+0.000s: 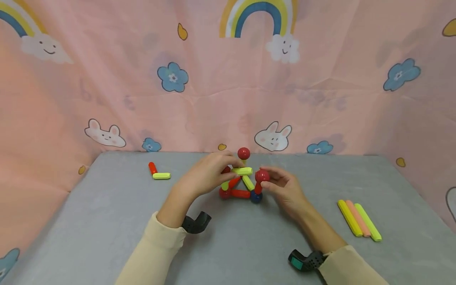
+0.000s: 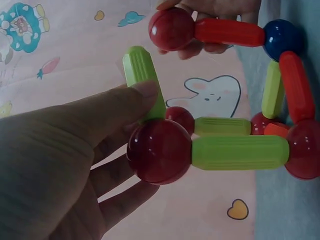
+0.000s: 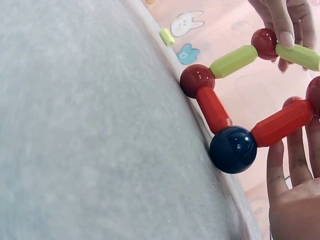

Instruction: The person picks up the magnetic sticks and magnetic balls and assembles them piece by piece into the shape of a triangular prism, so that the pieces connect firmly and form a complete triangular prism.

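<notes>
A frame of magnetic rods and balls stands on the table. My left hand [image 1: 208,173] pinches a yellow-green rod [image 2: 135,65] between thumb and fingers; its near end meets the upper left red ball [image 2: 160,151]. In the head view that rod lies nearly level, its other end pointing toward the right hand. My right hand [image 1: 287,192] holds the upper right red ball [image 1: 262,175], which sits on a red upright rod [image 3: 282,123] above a blue ball [image 3: 233,149]. Red and yellow-green rods link the base. A taller red ball [image 1: 244,153] rises at the back.
Left of the frame, a short red rod [image 1: 152,168] and a yellow-green rod [image 1: 162,176] lie touching on the grey table [image 1: 117,221]. To the right lie long yellow [image 1: 350,217], peach and lime rods side by side. A pink printed cloth [image 1: 199,111] hangs behind.
</notes>
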{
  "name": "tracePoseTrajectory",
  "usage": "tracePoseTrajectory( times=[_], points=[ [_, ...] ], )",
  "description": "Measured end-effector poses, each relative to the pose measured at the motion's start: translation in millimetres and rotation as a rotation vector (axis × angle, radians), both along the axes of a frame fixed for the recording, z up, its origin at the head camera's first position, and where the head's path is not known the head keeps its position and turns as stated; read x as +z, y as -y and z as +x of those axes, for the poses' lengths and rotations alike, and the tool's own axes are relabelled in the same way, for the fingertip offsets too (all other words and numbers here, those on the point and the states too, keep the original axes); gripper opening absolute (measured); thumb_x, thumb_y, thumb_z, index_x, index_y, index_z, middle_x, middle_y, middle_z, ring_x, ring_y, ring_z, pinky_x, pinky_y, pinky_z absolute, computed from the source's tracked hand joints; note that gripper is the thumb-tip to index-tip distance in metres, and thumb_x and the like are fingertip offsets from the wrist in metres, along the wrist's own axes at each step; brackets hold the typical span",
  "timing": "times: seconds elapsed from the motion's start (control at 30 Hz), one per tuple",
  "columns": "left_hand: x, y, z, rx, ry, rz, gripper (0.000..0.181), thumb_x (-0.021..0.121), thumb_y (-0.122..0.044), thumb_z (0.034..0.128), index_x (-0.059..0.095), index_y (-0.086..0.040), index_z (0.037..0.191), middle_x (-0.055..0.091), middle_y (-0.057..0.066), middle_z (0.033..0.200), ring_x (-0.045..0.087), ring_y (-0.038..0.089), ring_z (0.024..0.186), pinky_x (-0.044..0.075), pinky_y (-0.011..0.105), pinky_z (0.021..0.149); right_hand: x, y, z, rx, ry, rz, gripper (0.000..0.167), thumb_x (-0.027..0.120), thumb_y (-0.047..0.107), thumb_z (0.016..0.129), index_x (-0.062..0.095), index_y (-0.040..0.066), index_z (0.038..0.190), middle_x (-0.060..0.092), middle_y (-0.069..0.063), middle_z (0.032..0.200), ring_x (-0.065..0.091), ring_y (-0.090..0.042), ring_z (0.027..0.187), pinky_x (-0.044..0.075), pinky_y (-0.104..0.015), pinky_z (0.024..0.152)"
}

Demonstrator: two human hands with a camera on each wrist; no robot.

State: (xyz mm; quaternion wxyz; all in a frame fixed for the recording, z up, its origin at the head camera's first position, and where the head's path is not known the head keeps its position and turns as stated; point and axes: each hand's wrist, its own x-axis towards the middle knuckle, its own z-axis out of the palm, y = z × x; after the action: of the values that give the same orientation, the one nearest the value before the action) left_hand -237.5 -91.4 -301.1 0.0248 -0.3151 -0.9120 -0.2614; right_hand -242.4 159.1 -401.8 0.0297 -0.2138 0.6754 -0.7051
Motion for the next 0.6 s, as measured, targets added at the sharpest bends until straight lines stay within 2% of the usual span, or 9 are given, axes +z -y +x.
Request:
tracePoseTrajectory(
  times=[0.17,0.23,0.33,0.4,0.47,0.6],
  points=[
    [-2.9,0.9,-1.0,-0.011,0.011,0.016,0.025,0.077,-0.015,0.0897,0.075,-0.016,0.114,0.069,-0.002,0.108,0.062,0.012,0.095,0.056,0.024,0.084,0.0,0.9,0.9,0.008,0.002,-0.019,0.039,0.063,-0.001,0.096,0.066,0.023,0.127,0.067,0.011,0.120,0.065,-0.006,0.108,0.056,-0.018,0.091],
    [-3.3,0.4,-1.0,-0.016,0.013,0.010,0.025,0.077,-0.016,0.0897,0.075,-0.016,0.115,0.069,-0.003,0.108,0.062,0.011,0.095,0.056,0.024,0.084,0.4,0.4,1.4,0.010,0.002,-0.023,0.038,0.062,-0.001,0.096,0.065,0.014,0.131,0.067,0.011,0.121,0.064,-0.006,0.108,0.056,-0.018,0.091],
    [-4.0,-0.3,-0.7,-0.023,0.014,0.000,0.025,0.077,-0.017,0.0898,0.075,-0.017,0.115,0.068,-0.003,0.109,0.062,0.011,0.096,0.056,0.024,0.086,0.8,0.0,1.9,0.005,0.002,-0.020,0.038,0.062,-0.001,0.096,0.064,0.011,0.132,0.067,0.011,0.121,0.063,-0.006,0.107,0.057,-0.018,0.091],
    [-4.5,-0.6,-0.6,-0.025,0.010,-0.006,0.025,0.077,-0.017,0.0897,0.076,-0.017,0.115,0.068,-0.003,0.109,0.062,0.011,0.096,0.056,0.025,0.086,1.1,0.4,1.9,0.001,0.003,-0.016,0.037,0.062,0.000,0.096,0.064,0.013,0.131,0.067,0.011,0.121,0.063,-0.006,0.107,0.057,-0.018,0.091],
    [-5.0,-0.8,-0.4,-0.024,0.005,-0.006,0.025,0.077,-0.016,0.0894,0.076,-0.016,0.115,0.069,-0.002,0.108,0.062,0.011,0.096,0.056,0.025,0.086,1.5,1.2,1.8,-0.003,0.005,-0.009,0.038,0.063,0.001,0.096,0.066,0.021,0.128,0.068,0.011,0.120,0.063,-0.006,0.107,0.057,-0.018,0.091],
    [-6.3,-1.6,-0.2,-0.021,-0.008,-0.023,0.026,0.078,-0.017,0.0887,0.077,-0.017,0.115,0.069,-0.002,0.106,0.062,0.011,0.092,0.055,0.024,0.082,1.2,2.4,1.8,-0.004,0.009,-0.017,0.039,0.063,0.000,0.096,0.067,0.026,0.125,0.068,0.012,0.120,0.064,-0.006,0.107,0.056,-0.018,0.091]
  ],
)
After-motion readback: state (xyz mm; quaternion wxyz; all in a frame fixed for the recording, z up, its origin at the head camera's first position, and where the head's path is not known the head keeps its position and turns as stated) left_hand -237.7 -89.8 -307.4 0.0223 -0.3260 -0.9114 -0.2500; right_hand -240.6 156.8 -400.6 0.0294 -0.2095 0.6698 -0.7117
